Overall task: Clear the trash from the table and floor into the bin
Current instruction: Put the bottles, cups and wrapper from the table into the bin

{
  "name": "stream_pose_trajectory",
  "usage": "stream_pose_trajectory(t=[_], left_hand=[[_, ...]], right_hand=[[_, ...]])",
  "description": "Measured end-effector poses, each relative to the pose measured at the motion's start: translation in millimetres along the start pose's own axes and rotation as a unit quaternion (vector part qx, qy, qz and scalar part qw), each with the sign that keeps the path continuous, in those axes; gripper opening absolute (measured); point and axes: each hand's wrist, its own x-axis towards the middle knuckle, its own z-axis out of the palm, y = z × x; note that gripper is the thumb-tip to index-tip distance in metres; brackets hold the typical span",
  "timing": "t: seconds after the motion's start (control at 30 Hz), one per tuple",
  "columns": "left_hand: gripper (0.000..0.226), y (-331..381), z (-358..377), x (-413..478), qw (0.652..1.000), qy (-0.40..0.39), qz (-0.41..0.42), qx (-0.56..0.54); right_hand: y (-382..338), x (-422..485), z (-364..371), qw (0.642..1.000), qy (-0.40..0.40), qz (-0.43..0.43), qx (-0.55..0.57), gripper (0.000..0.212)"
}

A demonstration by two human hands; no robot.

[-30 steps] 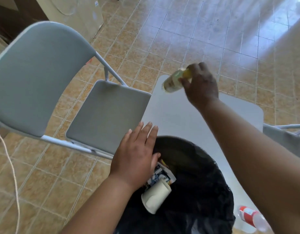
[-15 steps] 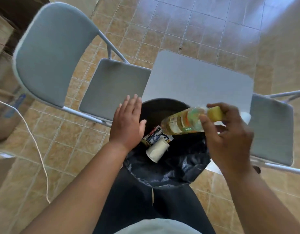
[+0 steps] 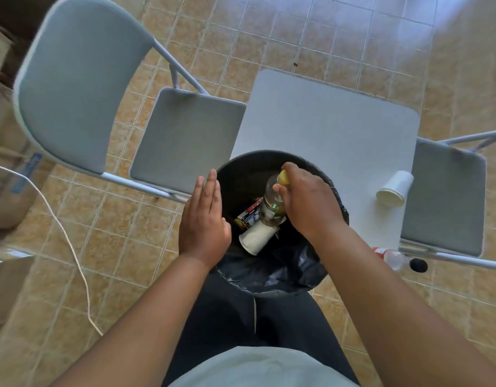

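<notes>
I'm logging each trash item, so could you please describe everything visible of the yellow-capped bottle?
The yellow-capped bottle is clear plastic with a yellow cap and a label round its lower body. It stands nearly upright, cap up, inside the black-lined bin, its base against a white paper cup. The right hand grips its neck and cap.

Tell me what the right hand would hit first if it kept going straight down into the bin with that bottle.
Likely the paper cup lying on its side in the bin. The right hand holds the yellow-capped bottle base-down just above it, beside a snack wrapper. Depth is hard to judge.
</notes>
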Motion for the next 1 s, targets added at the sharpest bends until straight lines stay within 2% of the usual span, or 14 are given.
stream_pose_trajectory(t=[0.17,0.27,0.37,0.43,0.53,0.8,0.9,1.0], left_hand=[[0.080,11,0,16,1.000,-0.012,0.009,0.007],[0.081,23,2,27,1.000,-0.016,0.017,0.006],[0.081,32,3,36,0.999,-0.023,0.028,0.010],[0.081,37,3,41,0.999,-0.028,0.032,0.016],[0.080,46,4,46,0.999,-0.030,0.031,0.017],[0.078,95,9,59,0.997,-0.043,0.057,0.029],[0.078,116,15,61,0.997,-0.044,0.067,0.019],[0.078,128,20,62,0.997,-0.040,0.070,0.019]], right_hand=[[6,13,5,0.993,-0.082,0.058,-0.069,0.018],[16,20,14,0.979,-0.142,0.137,-0.049,0.020],[30,27,22,0.969,-0.143,0.200,0.003,0.023],[36,28,22,0.969,-0.121,0.213,0.024,0.032],[43,19,16,0.982,-0.052,0.177,0.049,0.054],[76,-44,-14,0.980,0.113,0.138,0.084,0.044],[92,-67,-26,0.972,0.163,0.142,0.090,0.040],[113,-90,-42,0.952,0.247,0.159,0.085,0.033]])
